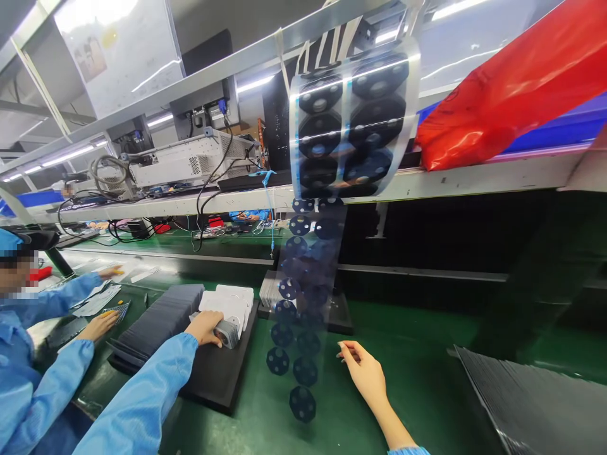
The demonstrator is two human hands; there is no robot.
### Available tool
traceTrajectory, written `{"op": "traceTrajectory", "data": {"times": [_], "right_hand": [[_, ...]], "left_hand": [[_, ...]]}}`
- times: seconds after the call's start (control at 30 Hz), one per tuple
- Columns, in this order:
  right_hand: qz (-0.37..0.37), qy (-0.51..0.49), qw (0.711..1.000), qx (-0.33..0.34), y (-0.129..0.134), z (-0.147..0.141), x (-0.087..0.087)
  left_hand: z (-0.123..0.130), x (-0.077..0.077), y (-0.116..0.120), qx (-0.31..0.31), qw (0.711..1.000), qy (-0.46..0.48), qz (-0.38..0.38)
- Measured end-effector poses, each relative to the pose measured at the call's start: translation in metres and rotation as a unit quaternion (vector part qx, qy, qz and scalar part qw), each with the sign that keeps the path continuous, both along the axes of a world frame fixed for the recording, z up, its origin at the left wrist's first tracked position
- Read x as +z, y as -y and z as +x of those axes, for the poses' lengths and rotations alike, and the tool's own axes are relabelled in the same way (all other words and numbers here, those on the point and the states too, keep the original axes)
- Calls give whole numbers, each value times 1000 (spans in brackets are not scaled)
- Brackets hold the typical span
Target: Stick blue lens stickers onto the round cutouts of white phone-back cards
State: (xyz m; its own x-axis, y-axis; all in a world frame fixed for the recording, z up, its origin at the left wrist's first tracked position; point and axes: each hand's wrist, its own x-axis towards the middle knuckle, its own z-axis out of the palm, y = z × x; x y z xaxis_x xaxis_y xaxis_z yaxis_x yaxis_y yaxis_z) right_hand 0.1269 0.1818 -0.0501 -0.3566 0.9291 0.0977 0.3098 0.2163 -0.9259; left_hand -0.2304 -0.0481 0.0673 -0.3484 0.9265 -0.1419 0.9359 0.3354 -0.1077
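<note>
Reaching toward the hanging strip of dark round stickers (303, 328), the right hand (365, 373) is hovering just right of it, fingers loosely spread and holding nothing. Left of the strip, the left hand (205, 327) is closing on a small grey part (226, 333) over the black tray (218, 373). Beyond, many stickers are remaining on the strip, few gaps showing.

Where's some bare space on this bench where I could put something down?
Bare green mat lies between the right hand and the dark stacked sheets. It is crowded on the left: the left hand rests on grey parts in the black tray, with the hanging film strip beside it.
</note>
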Motion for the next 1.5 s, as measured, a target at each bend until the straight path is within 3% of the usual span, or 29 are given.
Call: {"op": "traceTrajectory", "data": {"times": [0.5,0.83,1.13,1.37,1.5], "right_hand": [[23,10,1000,14,-2,-2,-4],[27,-2,1000,14,-1,-3,-2],[1,-30,1000,8,1,-2,3],[-30,-121,992,9,9,-3,17],[-67,-189,978,65,29,-3,35]], "left_hand": [[-12,-7,-19,52,998,-2,20],[-8,-18,-4,-7,987,8,161],[-19,-34,12,-66,972,9,225],[-17,-41,22,-82,966,4,245],[-13,-46,21,-78,965,3,252]]}}
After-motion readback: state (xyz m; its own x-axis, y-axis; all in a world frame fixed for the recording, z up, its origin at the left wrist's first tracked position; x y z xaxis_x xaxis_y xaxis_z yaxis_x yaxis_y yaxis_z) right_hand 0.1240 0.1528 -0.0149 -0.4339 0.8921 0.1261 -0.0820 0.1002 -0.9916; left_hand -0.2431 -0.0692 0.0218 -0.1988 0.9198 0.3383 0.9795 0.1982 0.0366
